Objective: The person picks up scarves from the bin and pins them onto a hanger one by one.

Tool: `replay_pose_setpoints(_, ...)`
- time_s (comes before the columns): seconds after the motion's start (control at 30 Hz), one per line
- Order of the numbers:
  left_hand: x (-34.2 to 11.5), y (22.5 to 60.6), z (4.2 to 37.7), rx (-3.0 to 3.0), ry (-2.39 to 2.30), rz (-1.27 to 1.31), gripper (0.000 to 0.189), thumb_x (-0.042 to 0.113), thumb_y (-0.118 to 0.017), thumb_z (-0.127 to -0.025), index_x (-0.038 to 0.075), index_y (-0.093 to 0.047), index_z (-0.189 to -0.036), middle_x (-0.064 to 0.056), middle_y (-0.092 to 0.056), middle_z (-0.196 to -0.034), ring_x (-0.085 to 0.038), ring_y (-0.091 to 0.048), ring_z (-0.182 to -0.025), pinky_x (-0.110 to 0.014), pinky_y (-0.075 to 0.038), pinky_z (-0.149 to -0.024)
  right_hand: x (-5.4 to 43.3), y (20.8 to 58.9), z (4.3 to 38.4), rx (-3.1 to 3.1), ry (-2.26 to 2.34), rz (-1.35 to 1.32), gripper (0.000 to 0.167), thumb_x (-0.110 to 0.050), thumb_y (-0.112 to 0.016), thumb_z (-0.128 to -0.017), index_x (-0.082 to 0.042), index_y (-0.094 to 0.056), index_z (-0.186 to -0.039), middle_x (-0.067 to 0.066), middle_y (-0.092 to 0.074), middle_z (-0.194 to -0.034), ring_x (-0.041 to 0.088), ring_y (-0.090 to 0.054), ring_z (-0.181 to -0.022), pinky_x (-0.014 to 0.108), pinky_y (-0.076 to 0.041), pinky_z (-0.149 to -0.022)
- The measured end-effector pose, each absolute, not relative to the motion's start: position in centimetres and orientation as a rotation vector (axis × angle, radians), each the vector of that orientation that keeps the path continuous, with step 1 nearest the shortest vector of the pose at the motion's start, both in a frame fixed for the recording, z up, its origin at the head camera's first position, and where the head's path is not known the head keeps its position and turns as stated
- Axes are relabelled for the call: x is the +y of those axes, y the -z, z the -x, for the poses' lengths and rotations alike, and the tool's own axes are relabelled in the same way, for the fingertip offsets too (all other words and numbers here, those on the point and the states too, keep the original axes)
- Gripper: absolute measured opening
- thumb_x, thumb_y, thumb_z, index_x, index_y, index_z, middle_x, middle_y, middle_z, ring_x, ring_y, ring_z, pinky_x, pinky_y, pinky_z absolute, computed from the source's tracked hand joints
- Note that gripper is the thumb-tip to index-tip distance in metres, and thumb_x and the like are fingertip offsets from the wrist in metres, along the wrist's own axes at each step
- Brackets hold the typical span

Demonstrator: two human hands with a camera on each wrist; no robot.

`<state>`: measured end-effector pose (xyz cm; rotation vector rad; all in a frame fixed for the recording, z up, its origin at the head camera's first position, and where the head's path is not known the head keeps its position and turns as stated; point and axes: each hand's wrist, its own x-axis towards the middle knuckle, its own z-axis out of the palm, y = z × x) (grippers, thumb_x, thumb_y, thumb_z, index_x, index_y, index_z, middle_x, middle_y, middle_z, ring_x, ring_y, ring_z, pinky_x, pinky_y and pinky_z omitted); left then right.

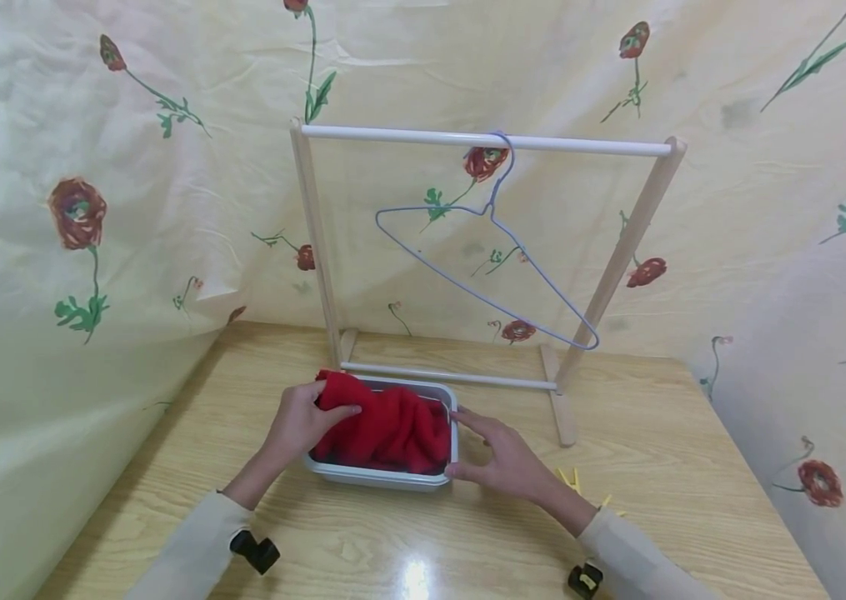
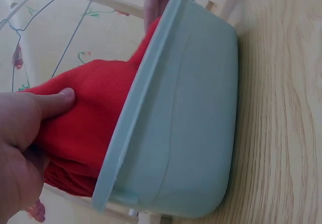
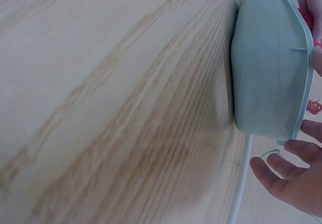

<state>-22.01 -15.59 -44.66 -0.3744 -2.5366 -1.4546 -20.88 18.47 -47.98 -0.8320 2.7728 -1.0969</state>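
A heap of red knit cloth (image 1: 392, 429) fills a pale blue-green plastic tub (image 1: 385, 477) on the table. My left hand (image 1: 306, 421) pinches the cloth at the tub's left end, the thumb lying on top; in the left wrist view the held part (image 2: 95, 103) rises above the rim. At the tub's right end my right hand (image 1: 505, 458) touches the rim with thumb and forefinger set apart. Its other fingers (image 3: 271, 178) spread loosely in the right wrist view, holding nothing. Whether the cloth is a garment cannot be made out.
Behind the tub stands a wooden rack (image 1: 636, 225) with a white top rail (image 1: 407, 136). A blue wire hanger (image 1: 468, 287) hangs from that rail. Small yellow clips (image 1: 571, 479) lie on the table by my right forearm. Flowered fabric (image 1: 167, 192) encloses the back and sides.
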Motion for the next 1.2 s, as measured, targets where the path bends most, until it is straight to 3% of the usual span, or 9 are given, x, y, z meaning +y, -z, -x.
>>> replay_pose_setpoints(0.67, -15.4, 41.2, 22.3, -2.355, 1.738, 0.312, 0.033, 0.019, -0.085, -0.085, 0.005, -0.074, -0.113, -0.013, -0.075, -0.106, -0.027, -0.069, -0.094, -0.033, -0.061, -0.077, 18.4, 48.0, 20.9, 2.777, 1.104, 0.83, 0.083, -0.054, -0.076, -0.086, -0.012, -0.049, -0.152, 0.009, -0.045, -0.158, 0.034, -0.047, -0.141, 0.054, -0.051, -0.102)
replay_pose_setpoints(1.2, -15.4, 38.5, 22.0, -2.271, 1.784, 0.339, 0.034, 0.021, -0.085, -0.086, 0.005, -0.075, -0.113, -0.012, -0.074, -0.109, -0.029, -0.069, -0.095, -0.034, -0.062, -0.076, 18.5, 48.3, 21.2, 2.79, 1.096, 0.875, 0.082, -0.054, -0.076, -0.086, -0.012, -0.05, -0.151, 0.009, -0.046, -0.157, 0.034, -0.048, -0.14, 0.053, -0.053, -0.1)
